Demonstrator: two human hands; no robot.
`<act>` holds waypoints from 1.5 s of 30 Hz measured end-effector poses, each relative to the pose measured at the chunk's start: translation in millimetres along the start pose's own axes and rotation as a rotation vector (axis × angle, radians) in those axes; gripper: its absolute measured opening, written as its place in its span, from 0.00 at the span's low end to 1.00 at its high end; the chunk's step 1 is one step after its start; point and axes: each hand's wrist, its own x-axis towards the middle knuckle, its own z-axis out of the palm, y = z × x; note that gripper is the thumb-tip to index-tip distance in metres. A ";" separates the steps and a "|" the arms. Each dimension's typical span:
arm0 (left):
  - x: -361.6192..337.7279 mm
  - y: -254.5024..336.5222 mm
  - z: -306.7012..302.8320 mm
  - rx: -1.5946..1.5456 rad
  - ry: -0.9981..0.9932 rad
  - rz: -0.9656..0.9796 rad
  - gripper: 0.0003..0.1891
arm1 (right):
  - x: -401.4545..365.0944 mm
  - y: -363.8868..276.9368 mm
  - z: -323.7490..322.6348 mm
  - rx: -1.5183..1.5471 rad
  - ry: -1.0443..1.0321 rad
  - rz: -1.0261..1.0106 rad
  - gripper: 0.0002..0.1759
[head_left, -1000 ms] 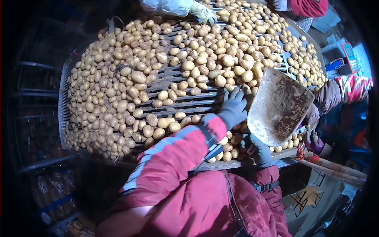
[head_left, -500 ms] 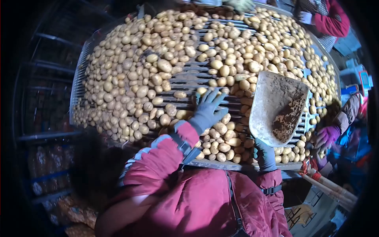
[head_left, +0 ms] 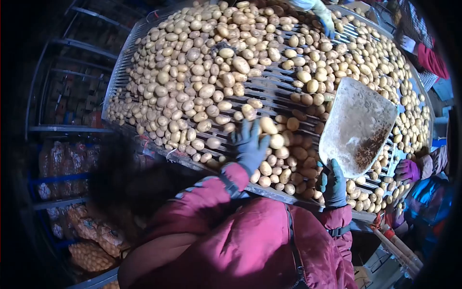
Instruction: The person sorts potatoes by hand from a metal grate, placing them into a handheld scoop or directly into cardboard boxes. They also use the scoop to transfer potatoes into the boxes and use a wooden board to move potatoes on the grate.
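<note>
My left hand [head_left: 250,146], in a grey-blue glove, lies fingers spread on the potatoes [head_left: 202,77] at the near edge of the slatted sorting table [head_left: 274,91], touching a small heap of them. My right hand [head_left: 333,183], also gloved, grips the handle of a dirty metal scoop [head_left: 357,126]. The scoop stands tilted up over the table's near right part, with brown soil in its lower corner. Red jacket sleeves cover both my arms.
Other people work around the table: a gloved hand [head_left: 325,18] at the far side, a red sleeve [head_left: 432,60] at top right, a purple-gloved hand [head_left: 409,169] at right. Metal racks [head_left: 62,130] and net sacks of potatoes [head_left: 89,241] stand at left.
My left hand has slid left and nearer along the table edge, over the potatoes. The scoop stays raised in my right hand. The view has shifted, showing more of the table.
</note>
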 end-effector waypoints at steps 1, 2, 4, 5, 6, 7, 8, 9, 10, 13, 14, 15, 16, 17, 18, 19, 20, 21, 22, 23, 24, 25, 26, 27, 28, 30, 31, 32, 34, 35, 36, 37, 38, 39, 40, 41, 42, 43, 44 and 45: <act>5.3 25.4 -5.0 -0.149 -0.130 -0.111 0.36 | -2.1 0.2 8.5 -0.031 0.067 -0.029 0.28; 10.7 36.3 1.8 -0.070 0.034 0.088 0.35 | -2.4 0.6 14.9 -0.063 0.133 -0.064 0.28; 11.9 46.8 37.3 0.114 -0.026 0.274 0.35 | -2.4 1.4 17.6 -0.073 0.028 -0.015 0.27; 18.7 58.2 47.7 0.313 -0.323 0.307 0.34 | -0.4 4.4 25.9 -0.190 0.106 -0.125 0.27; 26.9 83.5 24.2 0.270 -0.595 0.287 0.33 | 3.0 8.8 33.5 -0.303 0.182 -0.236 0.27; 22.3 62.6 40.1 0.193 -0.424 0.453 0.32 | 8.3 7.2 25.7 -0.196 0.050 -0.123 0.26; 17.6 41.3 55.7 0.115 -0.250 0.616 0.31 | 8.2 8.4 31.1 -0.204 0.046 -0.125 0.26; 29.7 36.5 17.6 0.010 -0.169 0.579 0.30 | 8.0 9.1 35.8 -0.231 0.057 -0.152 0.26; 46.6 18.8 -33.5 -0.095 -0.091 0.540 0.29 | 6.7 11.1 39.8 -0.255 0.070 -0.176 0.26; 91.0 -83.7 -79.1 -0.312 -0.120 0.043 0.28 | -1.3 15.0 55.8 -0.360 0.081 -0.275 0.24; 99.5 -100.1 -91.5 -0.189 -0.051 0.013 0.30 | -5.4 14.8 57.4 -0.188 0.021 -0.105 0.22; 102.2 -113.6 -99.8 -0.070 0.017 -0.022 0.33 | -7.4 21.5 57.8 -0.171 0.116 -0.135 0.21; 105.4 -126.5 -106.4 0.047 0.088 -0.059 0.35 | -10.4 26.6 60.8 -0.171 0.125 -0.141 0.21; 108.9 -134.0 -112.2 0.162 0.163 -0.097 0.38 | -14.6 29.2 72.7 -0.190 0.173 -0.167 0.22; 114.0 -137.8 -114.9 0.276 0.239 -0.138 0.40 | -16.1 28.7 82.1 -0.212 0.219 -0.193 0.23; 115.3 -133.4 -105.6 0.266 0.242 -0.135 0.40 | -12.7 41.2 77.7 -0.373 0.241 -0.365 0.24; 114.1 -116.1 -88.6 0.196 0.240 -0.020 0.39 | -11.0 40.1 79.4 -0.378 0.243 -0.373 0.24; 105.7 -98.6 -69.7 0.130 0.234 0.084 0.37 | -10.3 40.4 80.9 -0.276 0.164 -0.239 0.24; 95.5 -86.3 -56.1 0.068 0.231 0.185 0.36 | -8.9 42.0 84.3 -0.174 0.080 -0.103 0.25; 87.0 -77.9 -48.2 0.138 0.119 0.342 0.34 | -5.5 43.1 93.1 -0.182 0.073 -0.102 0.25; 78.3 -70.8 -42.1 0.204 0.005 0.498 0.32 | -1.8 42.5 104.3 -0.178 0.091 -0.097 0.25; 66.6 -41.7 -68.3 0.184 -0.284 0.421 0.32 | 1.2 41.8 114.7 -0.176 0.108 -0.092 0.25; 49.9 -60.7 -20.7 -0.079 -0.253 0.458 0.32 | 3.4 42.7 123.5 -0.173 0.124 -0.081 0.26; 38.2 -50.8 -51.0 -0.166 -0.190 0.418 0.32 | 6.3 43.3 130.6 -0.188 0.091 -0.079 0.25; 31.3 -44.2 -85.9 -0.250 -0.126 0.381 0.32 | 10.6 43.6 137.2 -0.195 0.079 -0.076 0.25; 38.6 -52.3 -177.8 -0.025 -0.178 0.251 0.32 | 15.4 46.2 146.0 -0.189 0.098 -0.102 0.24; 33.4 -110.2 -144.2 -0.170 0.185 0.192 0.33 | 13.7 45.5 153.8 -0.223 0.097 -0.094 0.26; 35.8 -182.2 -119.7 0.118 0.373 0.153 0.33 | 13.4 45.5 158.5 -0.224 0.087 -0.092 0.26; 24.6 -243.0 -169.0 0.257 0.448 -0.094 0.33 | 14.1 45.7 165.7 -0.284 0.048 -0.112 0.27; 18.2 -270.4 -182.3 0.296 0.420 -0.190 0.35 | 13.4 47.2 166.5 -0.283 0.046 -0.112 0.27; 13.8 -286.1 -182.5 0.153 0.397 -0.298 0.36 | 11.7 47.3 167.4 -0.271 0.056 -0.087 0.26; 17.2 -297.5 -170.9 0.103 0.393 -0.378 0.37 | 12.3 47.4 168.9 -0.260 0.061 -0.068 0.26; 21.2 -302.8 -161.1 0.052 0.388 -0.458 0.39 | 11.9 47.9 169.6 -0.262 0.057 -0.069 0.26; 22.5 -278.8 -157.1 0.107 0.385 -0.479 0.39 | 10.4 48.8 168.2 -0.256 0.064 -0.069 0.26; 24.2 -246.9 -155.4 0.160 0.382 -0.502 0.40 | 8.6 49.3 166.4 -0.252 0.071 -0.069 0.27; 24.6 -234.2 -155.0 0.233 0.324 -0.463 0.40 | 6.7 49.8 164.6 -0.249 0.077 -0.065 0.28; 23.0 -224.0 -147.4 0.263 0.400 -0.331 0.39 | 6.1 50.2 163.4 -0.256 0.070 -0.063 0.28; 18.5 -214.4 -140.5 0.134 0.309 -0.315 0.37 | 5.5 51.5 161.9 -0.260 0.066 -0.060 0.25; 16.5 -192.3 -141.9 0.008 0.218 -0.297 0.36 | 5.6 52.9 161.0 -0.261 0.061 -0.055 0.23; 20.7 -190.0 -114.5 -0.095 0.285 -0.198 0.35 | 6.4 51.3 160.9 -0.300 0.044 -0.038 0.24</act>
